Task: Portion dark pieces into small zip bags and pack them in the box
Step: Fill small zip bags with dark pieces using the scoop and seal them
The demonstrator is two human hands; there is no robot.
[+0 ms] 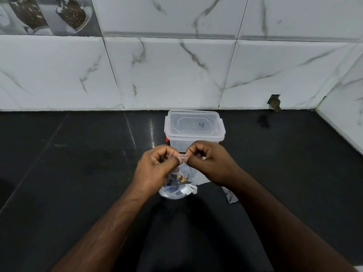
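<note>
1. The left hand (157, 163) and right hand (206, 161) each have their grip pinched on the top edge of a small zip bag (181, 174), probably to work its seal.
2. The bag hangs between the hands above the tabletop (78, 173), with dark pieces (177, 179) settled at its bottom.
3. The box (194, 127) stands just behind, lid on; the lid must come off before packing.
4. Another clear bag (228, 196) lies beside the right wrist.

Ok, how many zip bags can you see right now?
2. One bag with dark pieces hangs pinched at its top between left hand and right hand. Another bag lies on the counter, partly under the right forearm. More may be hidden.
</note>
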